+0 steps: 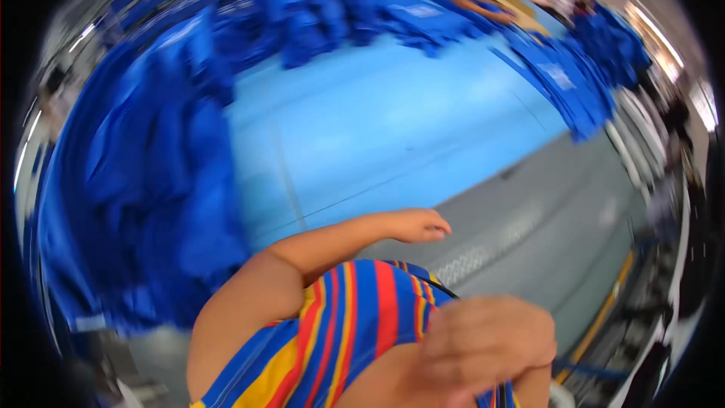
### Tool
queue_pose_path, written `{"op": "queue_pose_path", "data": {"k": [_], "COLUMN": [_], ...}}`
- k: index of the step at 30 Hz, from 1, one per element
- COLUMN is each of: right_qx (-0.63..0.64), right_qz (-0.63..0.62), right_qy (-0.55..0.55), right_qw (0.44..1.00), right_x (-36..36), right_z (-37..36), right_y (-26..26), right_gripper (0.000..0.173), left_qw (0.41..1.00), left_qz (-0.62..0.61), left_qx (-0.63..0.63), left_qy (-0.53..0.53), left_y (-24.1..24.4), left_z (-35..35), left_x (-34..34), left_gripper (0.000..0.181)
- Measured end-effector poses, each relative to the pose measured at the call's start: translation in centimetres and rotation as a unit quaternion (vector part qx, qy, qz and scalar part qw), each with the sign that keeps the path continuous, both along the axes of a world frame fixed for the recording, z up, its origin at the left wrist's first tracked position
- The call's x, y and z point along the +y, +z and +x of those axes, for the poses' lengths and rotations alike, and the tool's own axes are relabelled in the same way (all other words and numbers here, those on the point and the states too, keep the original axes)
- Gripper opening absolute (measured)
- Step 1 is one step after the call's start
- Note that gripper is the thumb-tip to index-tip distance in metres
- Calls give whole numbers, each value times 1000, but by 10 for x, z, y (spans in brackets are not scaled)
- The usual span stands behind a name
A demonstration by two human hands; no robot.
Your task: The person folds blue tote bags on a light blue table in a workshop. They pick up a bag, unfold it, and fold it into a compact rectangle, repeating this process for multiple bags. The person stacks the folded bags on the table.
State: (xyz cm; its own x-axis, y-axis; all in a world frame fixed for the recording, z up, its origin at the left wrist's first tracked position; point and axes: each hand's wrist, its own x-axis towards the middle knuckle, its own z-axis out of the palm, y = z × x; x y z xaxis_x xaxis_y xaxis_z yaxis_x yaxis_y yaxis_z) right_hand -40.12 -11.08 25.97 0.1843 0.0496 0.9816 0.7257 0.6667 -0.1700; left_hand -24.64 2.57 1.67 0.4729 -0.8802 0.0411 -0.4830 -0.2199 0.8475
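My left hand (422, 225) is in front of my striped shirt, above the edge between a light blue tabletop (362, 124) and a grey surface. Its fingers are curled, with nothing visible in them. Nearer the camera, my right hand (490, 340) is strongly blurred before my body, so its fingers and anything inside them cannot be made out. Blue fabric garments (164, 170) hang or lie in a large heap at the left. More blue garments (422, 14) lie along the far side, and a stack of blue pieces with a pale print (561, 76) rests at the right.
Across the table a person's forearm and hand (493, 12) touch blue fabric, beside a tan piece (512, 8). The grey surface (544, 198) borders the blue top. At the lower right runs a yellow rail (600, 311), with white stacked material (640, 130) beyond.
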Motion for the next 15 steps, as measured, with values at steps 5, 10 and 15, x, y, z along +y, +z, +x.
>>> {"op": "queue_pose_path", "data": {"k": [5,10,15], "right_qx": [23,48,96], "right_qz": [-71,-139,-259], "right_qy": [-41,-55,-13], "right_qw": [996,988,961], "right_x": [-33,-93,-184], "right_z": [35,75,137], "right_y": [2,-1,-13], "right_gripper": [10,14,19], "left_qw": [993,984,877], "left_qz": [94,66,-71], "left_qx": [76,164,472], "left_qy": [-3,10,47], "left_y": [20,8,-41], "left_z": [50,114,214], "left_x": [-22,-74,-109], "left_gripper": [28,30,45]}}
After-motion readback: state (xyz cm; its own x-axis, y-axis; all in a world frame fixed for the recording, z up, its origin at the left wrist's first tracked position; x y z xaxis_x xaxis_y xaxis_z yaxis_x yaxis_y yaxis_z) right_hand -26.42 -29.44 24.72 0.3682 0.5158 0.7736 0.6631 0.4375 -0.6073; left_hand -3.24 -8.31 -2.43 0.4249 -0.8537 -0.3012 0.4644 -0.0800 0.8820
